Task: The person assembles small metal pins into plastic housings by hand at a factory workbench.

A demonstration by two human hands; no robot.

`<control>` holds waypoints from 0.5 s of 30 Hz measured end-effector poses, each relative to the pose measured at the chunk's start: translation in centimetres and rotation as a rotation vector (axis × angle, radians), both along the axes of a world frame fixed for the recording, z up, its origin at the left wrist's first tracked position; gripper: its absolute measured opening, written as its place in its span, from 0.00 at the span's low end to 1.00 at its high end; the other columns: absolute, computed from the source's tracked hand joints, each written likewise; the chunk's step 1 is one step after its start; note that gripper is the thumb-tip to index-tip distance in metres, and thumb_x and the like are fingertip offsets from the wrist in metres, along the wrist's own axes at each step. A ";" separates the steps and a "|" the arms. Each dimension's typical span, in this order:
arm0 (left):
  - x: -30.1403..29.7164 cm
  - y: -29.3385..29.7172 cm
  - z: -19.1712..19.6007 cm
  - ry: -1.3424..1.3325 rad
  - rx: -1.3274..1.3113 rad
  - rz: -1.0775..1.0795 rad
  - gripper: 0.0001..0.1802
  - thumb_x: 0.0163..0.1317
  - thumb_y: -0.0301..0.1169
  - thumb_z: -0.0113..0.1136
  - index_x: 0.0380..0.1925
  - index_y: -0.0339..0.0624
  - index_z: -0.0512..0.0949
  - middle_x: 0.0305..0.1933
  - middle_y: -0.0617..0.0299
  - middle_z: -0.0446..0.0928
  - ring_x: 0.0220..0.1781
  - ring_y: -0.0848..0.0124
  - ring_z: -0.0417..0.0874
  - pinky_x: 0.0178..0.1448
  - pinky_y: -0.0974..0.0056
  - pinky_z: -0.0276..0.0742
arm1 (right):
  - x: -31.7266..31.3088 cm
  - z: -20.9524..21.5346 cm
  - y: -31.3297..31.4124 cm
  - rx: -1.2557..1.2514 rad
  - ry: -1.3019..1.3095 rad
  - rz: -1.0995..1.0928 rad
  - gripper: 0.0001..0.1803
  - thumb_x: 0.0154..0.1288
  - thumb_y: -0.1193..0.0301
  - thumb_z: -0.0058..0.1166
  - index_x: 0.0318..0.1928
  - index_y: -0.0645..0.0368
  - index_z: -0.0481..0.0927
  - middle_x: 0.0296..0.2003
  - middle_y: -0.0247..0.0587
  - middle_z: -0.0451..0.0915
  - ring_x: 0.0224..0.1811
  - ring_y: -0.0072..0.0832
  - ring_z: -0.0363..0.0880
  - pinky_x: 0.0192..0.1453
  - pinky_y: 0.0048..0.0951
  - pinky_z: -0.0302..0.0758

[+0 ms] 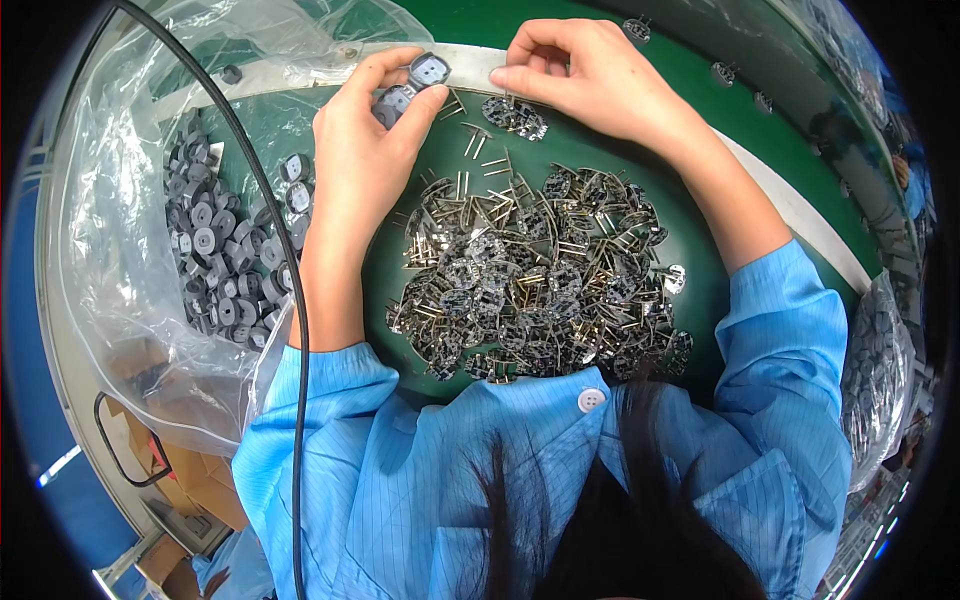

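My left hand (365,140) grips a small grey round plastic housing (428,70) between thumb and fingers, with another grey piece (392,102) tucked in the palm. My right hand (585,75) has its fingers curled, fingertips pressed on the white strip (470,62) just right of the housing; whether it pinches anything is hidden. Below both hands lies a large heap of small round circuit boards with metal pins (535,280) on the green surface (400,260). A few loose boards (515,115) sit under my right hand.
A clear plastic bag (130,200) at the left holds several grey round housings (220,260). A black cable (270,220) runs down the left side. Another bag of grey parts (875,380) sits at the right. Single parts (722,72) lie on the far green belt. Blue sleeves fill the lower frame.
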State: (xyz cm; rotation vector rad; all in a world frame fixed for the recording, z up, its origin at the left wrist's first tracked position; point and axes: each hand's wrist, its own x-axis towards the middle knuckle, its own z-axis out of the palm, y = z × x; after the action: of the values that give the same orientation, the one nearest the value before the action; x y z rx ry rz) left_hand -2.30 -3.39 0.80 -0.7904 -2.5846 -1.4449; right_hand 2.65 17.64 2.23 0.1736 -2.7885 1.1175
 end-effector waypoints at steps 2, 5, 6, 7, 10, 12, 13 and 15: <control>-0.2 -0.1 -0.6 0.027 0.011 -0.008 0.19 0.54 0.30 0.69 0.47 0.40 0.80 0.36 0.56 0.83 0.30 0.72 0.80 0.37 0.66 0.77 | 0.1 -0.1 -1.0 0.079 0.068 0.002 0.16 0.60 0.59 0.62 0.32 0.61 0.80 0.18 0.35 0.74 0.21 0.23 0.70 0.27 0.27 0.68; -0.4 -0.1 -1.1 0.061 0.017 -0.046 0.19 0.54 0.30 0.69 0.46 0.40 0.80 0.36 0.56 0.83 0.31 0.71 0.82 0.36 0.66 0.77 | 0.0 0.6 -2.5 0.269 0.070 0.037 0.19 0.54 0.57 0.61 0.33 0.62 0.82 0.27 0.50 0.82 0.32 0.45 0.83 0.40 0.40 0.79; -0.3 0.1 -1.1 0.038 0.010 -0.051 0.19 0.53 0.30 0.69 0.46 0.40 0.80 0.37 0.56 0.83 0.33 0.70 0.82 0.37 0.66 0.77 | 0.2 0.5 -2.3 0.266 0.067 0.031 0.19 0.54 0.57 0.61 0.33 0.62 0.82 0.27 0.50 0.82 0.32 0.45 0.83 0.40 0.40 0.79; -0.1 0.2 -0.9 0.019 0.004 -0.048 0.19 0.53 0.30 0.70 0.46 0.41 0.80 0.37 0.56 0.83 0.34 0.69 0.83 0.39 0.66 0.77 | 0.2 0.4 -2.0 0.283 0.027 0.051 0.18 0.53 0.58 0.62 0.31 0.63 0.82 0.27 0.51 0.82 0.32 0.45 0.83 0.40 0.40 0.78; 0.0 0.3 -1.1 0.055 -0.049 -0.081 0.20 0.52 0.30 0.70 0.45 0.40 0.80 0.39 0.55 0.83 0.38 0.68 0.84 0.42 0.64 0.77 | 0.6 0.8 -0.8 0.280 -0.054 0.063 0.18 0.50 0.59 0.63 0.29 0.65 0.82 0.25 0.50 0.82 0.30 0.44 0.83 0.38 0.39 0.78; 0.2 0.2 -0.9 0.013 -0.062 -0.088 0.20 0.51 0.29 0.71 0.46 0.40 0.81 0.39 0.55 0.83 0.41 0.68 0.84 0.45 0.64 0.77 | 1.0 1.5 -0.2 0.091 -0.146 0.092 0.19 0.50 0.62 0.66 0.22 0.64 0.73 0.16 0.38 0.72 0.20 0.26 0.73 0.27 0.29 0.68; 0.1 0.3 -0.9 -0.014 -0.041 -0.115 0.20 0.51 0.28 0.71 0.46 0.40 0.81 0.40 0.55 0.83 0.41 0.68 0.84 0.45 0.65 0.77 | 1.4 1.7 0.0 -0.012 -0.091 0.131 0.14 0.53 0.66 0.66 0.26 0.64 0.77 0.18 0.32 0.72 0.22 0.17 0.70 0.28 0.23 0.67; 0.5 0.6 -0.6 -0.087 0.006 -0.152 0.20 0.50 0.27 0.71 0.46 0.40 0.81 0.41 0.55 0.83 0.42 0.70 0.83 0.48 0.67 0.77 | -0.2 -0.3 1.8 -0.245 0.106 0.351 0.12 0.54 0.70 0.62 0.33 0.67 0.78 0.22 0.36 0.77 0.26 0.20 0.74 0.32 0.23 0.72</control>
State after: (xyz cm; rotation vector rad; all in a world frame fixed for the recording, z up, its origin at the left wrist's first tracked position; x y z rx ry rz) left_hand -1.84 -2.81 0.22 -0.9629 -2.6330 -1.5590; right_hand 2.43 19.40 1.88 0.6931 -2.5613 1.4639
